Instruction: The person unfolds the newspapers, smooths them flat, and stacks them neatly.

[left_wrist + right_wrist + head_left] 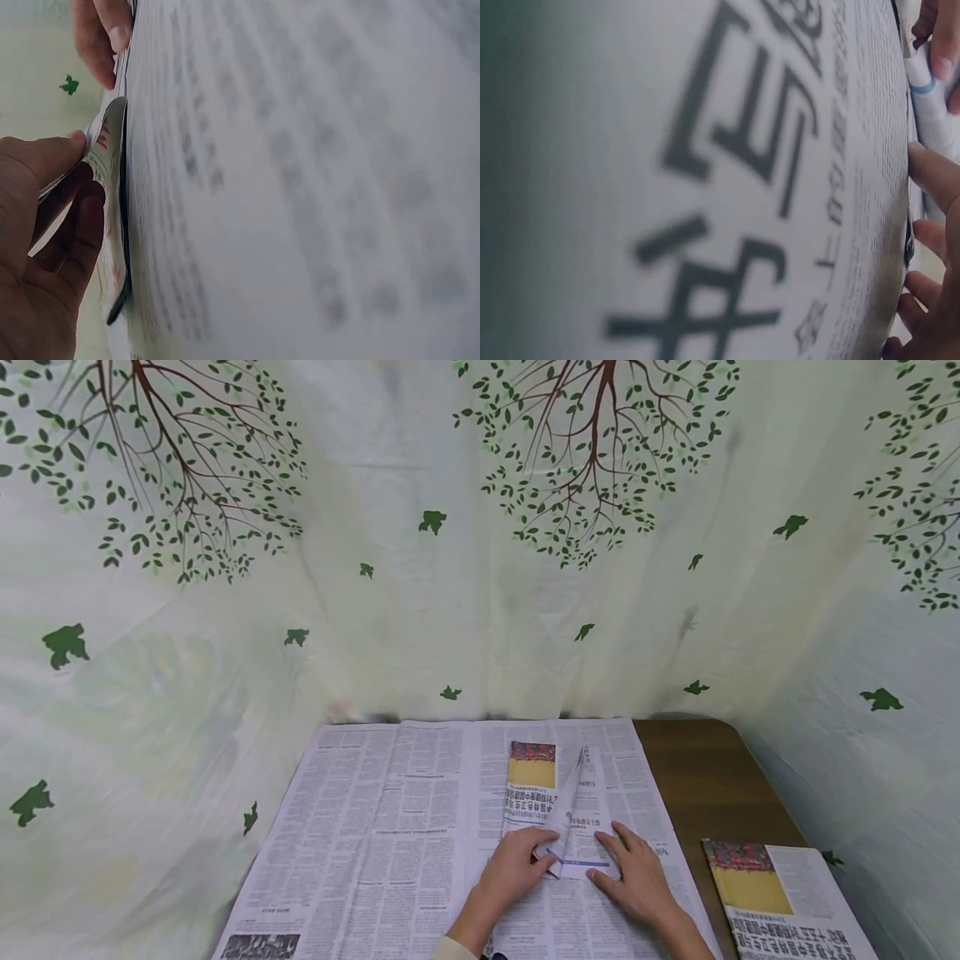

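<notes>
A newspaper [527,803] with a red and yellow picture lies in front of me in the head view, partly folded. One of its leaves [567,802] stands raised along a slanting fold. My left hand [516,860] pinches the near edge of that leaf between thumb and fingers; the left wrist view shows the thumb [60,156] on top of the paper and the fingers beneath. To the right, my right hand [637,878] rests on the paper with its fingers spread. In the right wrist view its fingertips touch the flat sheet, close to the lifted paper [931,101].
Large newspaper sheets [420,793] cover most of the table. A strip of brown tabletop [705,777] shows at the right, where another folded newspaper [780,893] lies near the edge. A curtain [487,610] printed with trees and leaves hangs behind and at both sides.
</notes>
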Demonstrator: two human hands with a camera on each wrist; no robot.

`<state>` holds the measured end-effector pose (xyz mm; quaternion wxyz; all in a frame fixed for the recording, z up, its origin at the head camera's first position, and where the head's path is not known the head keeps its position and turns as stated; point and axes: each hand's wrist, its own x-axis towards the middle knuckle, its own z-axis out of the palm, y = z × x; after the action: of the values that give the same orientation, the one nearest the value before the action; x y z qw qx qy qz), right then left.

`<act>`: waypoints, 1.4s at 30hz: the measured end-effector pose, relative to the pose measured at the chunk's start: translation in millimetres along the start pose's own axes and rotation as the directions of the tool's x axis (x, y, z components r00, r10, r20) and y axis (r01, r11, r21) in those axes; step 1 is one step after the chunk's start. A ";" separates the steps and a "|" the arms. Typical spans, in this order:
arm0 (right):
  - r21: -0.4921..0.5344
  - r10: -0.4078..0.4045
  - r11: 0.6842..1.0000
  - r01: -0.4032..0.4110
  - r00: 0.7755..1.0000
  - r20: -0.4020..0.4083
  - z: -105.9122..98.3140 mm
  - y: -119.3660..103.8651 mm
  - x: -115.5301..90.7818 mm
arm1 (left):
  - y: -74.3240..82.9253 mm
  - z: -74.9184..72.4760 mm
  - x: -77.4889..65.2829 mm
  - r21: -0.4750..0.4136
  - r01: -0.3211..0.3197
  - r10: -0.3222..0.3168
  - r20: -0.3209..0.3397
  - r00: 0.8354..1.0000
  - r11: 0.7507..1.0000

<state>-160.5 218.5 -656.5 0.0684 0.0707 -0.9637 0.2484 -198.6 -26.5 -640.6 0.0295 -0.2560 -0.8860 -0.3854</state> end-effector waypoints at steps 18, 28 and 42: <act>0.004 -0.017 1.000 0.017 0.999 -0.044 1.7 5.2 1.0 | -27.2 -35.1 -16.2 -0.019 0.118 -0.119 -0.059 0.991 0.993; 0.008 -0.013 1.000 0.013 1.000 -0.025 -0.1 3.1 -0.4 | -35.0 -38.2 -22.7 0.039 0.107 -0.101 -0.144 0.984 0.993; 0.040 0.071 0.996 -0.076 0.990 0.119 -8.3 7.3 4.9 | -47.0 -51.8 -36.6 0.050 0.102 -0.092 -0.163 0.982 0.994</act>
<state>-165.7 228.4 -651.9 0.0008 0.0512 -0.9623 0.2673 -196.8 -105.3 -644.8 0.0891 -0.1798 -0.9031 -0.3796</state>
